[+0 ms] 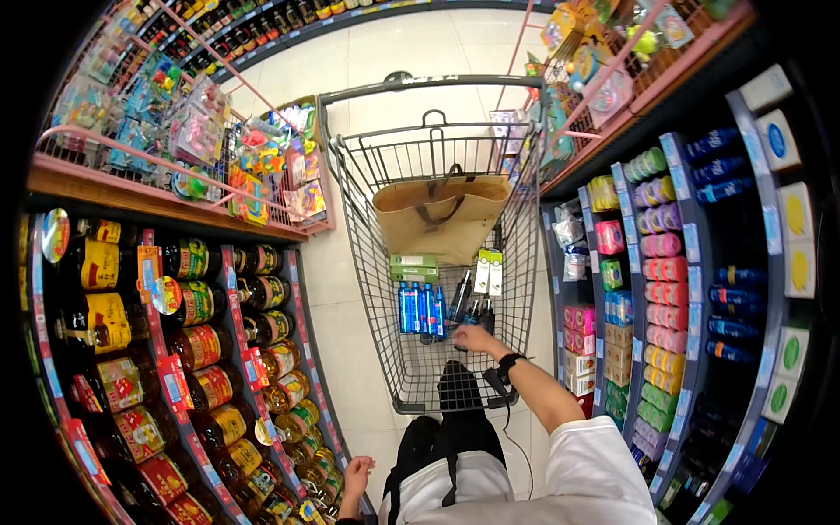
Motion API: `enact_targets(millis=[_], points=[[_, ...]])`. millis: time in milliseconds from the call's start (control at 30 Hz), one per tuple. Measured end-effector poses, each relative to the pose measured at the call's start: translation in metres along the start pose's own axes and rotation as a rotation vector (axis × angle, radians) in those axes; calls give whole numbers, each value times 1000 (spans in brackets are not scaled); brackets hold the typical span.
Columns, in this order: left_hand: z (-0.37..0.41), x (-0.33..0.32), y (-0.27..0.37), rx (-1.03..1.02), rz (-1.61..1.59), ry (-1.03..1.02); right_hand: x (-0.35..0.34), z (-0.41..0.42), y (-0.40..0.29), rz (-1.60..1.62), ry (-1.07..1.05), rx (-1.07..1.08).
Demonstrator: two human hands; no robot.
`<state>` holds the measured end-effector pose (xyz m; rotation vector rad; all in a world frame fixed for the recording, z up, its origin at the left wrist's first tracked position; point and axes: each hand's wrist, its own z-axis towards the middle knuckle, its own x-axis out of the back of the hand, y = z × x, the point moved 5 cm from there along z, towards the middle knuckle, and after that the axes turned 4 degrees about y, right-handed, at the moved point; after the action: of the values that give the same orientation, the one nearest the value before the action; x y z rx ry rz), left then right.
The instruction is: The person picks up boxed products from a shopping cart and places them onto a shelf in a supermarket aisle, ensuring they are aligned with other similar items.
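Observation:
A grey wire shopping cart (361, 282) stands in front of me. My right hand (474, 338) is inside it, beside several dark bottles (462, 295); its fingers are bent, and I cannot tell whether they grip anything. Left of that hand, blue bottles (420, 308) stand in a row. Green boxes (413, 268) lie behind them, and white-and-green cartons (487, 272) are to the right. A tan tote bag (440, 220) with dark handles sits at the cart's far end. My left hand (358, 474) hangs low beside my leg, its fingers loosely curled, holding nothing visible.
Shelves of large dark oil or sauce bottles (203, 346) line the left side. Stacked colourful packs (664, 269) and boxes fill the right shelves. Pink wire racks (125, 147) of toys stand above both sides. Pale floor tiles (328, 262) show around the cart.

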<state>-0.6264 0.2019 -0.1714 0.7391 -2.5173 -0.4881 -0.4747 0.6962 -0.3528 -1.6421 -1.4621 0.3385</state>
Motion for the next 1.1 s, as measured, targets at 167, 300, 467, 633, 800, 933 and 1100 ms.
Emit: enact_targets(millis=[167, 300, 467, 633, 800, 933, 1100], points=[[-23, 19, -25, 116, -76, 54, 49, 115, 16, 240, 147, -11], [-46, 44, -60, 240, -184, 159, 67, 162, 39, 870, 732, -272], [-69, 24, -61, 357, -102, 192, 43, 176, 28, 81, 950, -656], [-87, 21, -53, 404, -53, 196, 6, 202, 18, 720, 544, -605], [-76, 29, -30, 361, 9, 166, 6, 181, 24, 982, 542, -505], [-63, 17, -21, 283, 7, 154, 26, 119, -11, 1026, 464, -391], [-42, 20, 5, 105, 286, 55, 37, 44, -45, 1973, 254, -414]])
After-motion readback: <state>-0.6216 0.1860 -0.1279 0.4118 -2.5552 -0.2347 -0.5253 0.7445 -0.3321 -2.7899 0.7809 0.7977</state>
